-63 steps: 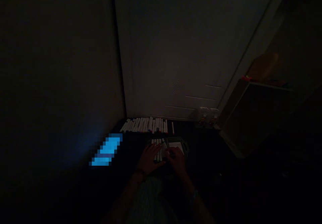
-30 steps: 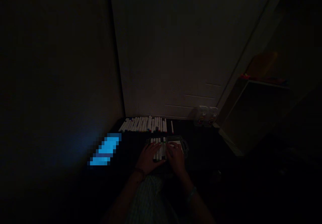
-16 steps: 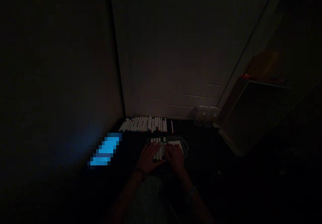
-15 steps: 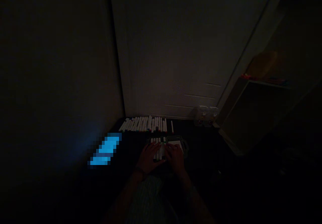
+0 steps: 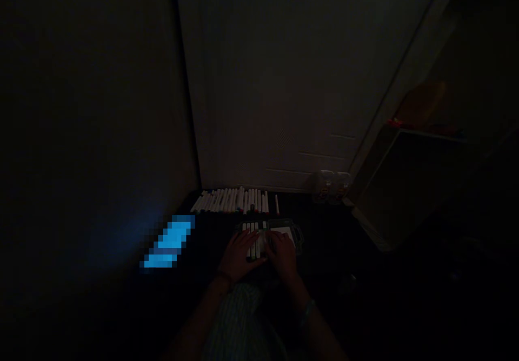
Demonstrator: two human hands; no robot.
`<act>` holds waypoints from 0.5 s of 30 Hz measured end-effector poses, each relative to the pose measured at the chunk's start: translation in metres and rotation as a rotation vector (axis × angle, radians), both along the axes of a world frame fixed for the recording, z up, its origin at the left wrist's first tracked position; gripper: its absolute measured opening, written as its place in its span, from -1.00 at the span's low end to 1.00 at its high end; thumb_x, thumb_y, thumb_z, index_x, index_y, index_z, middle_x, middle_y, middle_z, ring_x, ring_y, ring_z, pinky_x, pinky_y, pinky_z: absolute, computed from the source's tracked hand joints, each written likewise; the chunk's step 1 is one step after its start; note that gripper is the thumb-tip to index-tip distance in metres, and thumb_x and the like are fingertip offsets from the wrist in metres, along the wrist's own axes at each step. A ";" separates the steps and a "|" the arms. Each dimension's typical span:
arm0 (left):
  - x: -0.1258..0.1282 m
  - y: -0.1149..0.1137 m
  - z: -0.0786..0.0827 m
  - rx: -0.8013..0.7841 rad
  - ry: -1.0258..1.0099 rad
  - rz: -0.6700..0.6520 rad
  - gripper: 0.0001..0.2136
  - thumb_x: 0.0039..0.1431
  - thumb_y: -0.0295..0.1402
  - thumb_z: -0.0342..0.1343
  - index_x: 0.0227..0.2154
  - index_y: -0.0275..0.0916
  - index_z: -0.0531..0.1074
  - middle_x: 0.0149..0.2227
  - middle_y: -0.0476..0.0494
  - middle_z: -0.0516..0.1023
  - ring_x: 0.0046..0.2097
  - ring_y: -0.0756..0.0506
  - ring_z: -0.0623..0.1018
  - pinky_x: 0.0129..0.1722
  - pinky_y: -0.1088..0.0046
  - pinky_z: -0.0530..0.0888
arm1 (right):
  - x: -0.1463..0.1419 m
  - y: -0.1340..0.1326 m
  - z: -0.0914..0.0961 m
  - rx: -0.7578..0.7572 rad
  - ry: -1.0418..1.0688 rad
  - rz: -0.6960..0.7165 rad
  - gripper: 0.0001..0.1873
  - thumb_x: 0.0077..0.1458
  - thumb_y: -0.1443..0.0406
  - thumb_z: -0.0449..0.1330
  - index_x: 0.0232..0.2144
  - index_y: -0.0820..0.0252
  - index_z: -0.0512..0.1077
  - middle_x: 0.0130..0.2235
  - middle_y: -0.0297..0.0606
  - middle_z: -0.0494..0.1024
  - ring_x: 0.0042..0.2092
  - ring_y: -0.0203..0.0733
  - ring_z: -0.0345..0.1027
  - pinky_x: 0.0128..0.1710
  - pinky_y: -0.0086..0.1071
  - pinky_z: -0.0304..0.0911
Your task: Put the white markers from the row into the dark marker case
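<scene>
A small case (image 5: 300, 233) lies open in front of me, and the light is very dim. In its left part several white markers (image 5: 252, 242) lie side by side. My left hand (image 5: 238, 255) rests across them with its fingers stretched out. My right hand (image 5: 283, 254) is bent over the case's middle, its thumb and fingers closed at a white marker (image 5: 265, 225) with a green band. Part of that marker is hidden under the fingers. A white sheet or card (image 5: 279, 231) shows in the right part of the case, partly behind the right hand.
Along the back of the dark table (image 5: 324, 231) lies a row of several white markers (image 5: 229, 201), with a single marker (image 5: 277, 204) apart on its right. Clear plastic packages (image 5: 332, 187) stand by the wall. A glowing blue, pixelated screen (image 5: 168, 242) is at left, a shelf unit (image 5: 389, 188) at right.
The picture has grown slightly darker. My right fingers have curled in a little at the marker; my left hand stays in place.
</scene>
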State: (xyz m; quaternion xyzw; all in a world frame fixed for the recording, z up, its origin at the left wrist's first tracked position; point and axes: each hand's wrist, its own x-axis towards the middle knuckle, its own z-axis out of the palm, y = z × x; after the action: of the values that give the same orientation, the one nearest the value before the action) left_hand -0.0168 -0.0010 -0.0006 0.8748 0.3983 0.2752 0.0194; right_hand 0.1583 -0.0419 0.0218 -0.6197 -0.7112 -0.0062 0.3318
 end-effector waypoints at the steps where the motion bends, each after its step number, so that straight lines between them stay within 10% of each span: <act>1: 0.000 0.000 -0.001 0.007 -0.003 0.001 -0.36 -0.03 0.07 0.03 0.11 -0.08 0.17 0.15 -0.11 0.26 0.18 -0.20 0.20 0.16 0.11 0.08 | 0.000 0.001 -0.001 0.003 0.003 -0.002 -0.64 0.09 0.27 0.09 -0.02 0.02 0.32 -0.04 -0.31 0.42 -0.03 -0.16 0.22 -0.04 -0.29 0.09; 15: 0.003 0.007 0.016 0.137 0.122 0.024 -0.55 0.20 -0.12 -0.18 0.16 0.01 0.07 0.20 0.00 0.16 0.24 -0.17 0.08 0.19 0.06 -0.10 | -0.002 0.005 -0.013 0.042 0.040 -0.060 -0.49 0.05 0.23 0.10 0.08 0.09 0.18 -0.06 -0.20 0.39 -0.05 -0.11 0.23 -0.07 -0.26 0.14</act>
State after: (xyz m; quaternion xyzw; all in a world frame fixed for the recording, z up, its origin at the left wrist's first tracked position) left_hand -0.0140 0.0062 0.0155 0.8844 0.3895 0.2482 -0.0678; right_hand 0.1567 -0.0365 0.0092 -0.6337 -0.6851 -0.0188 0.3587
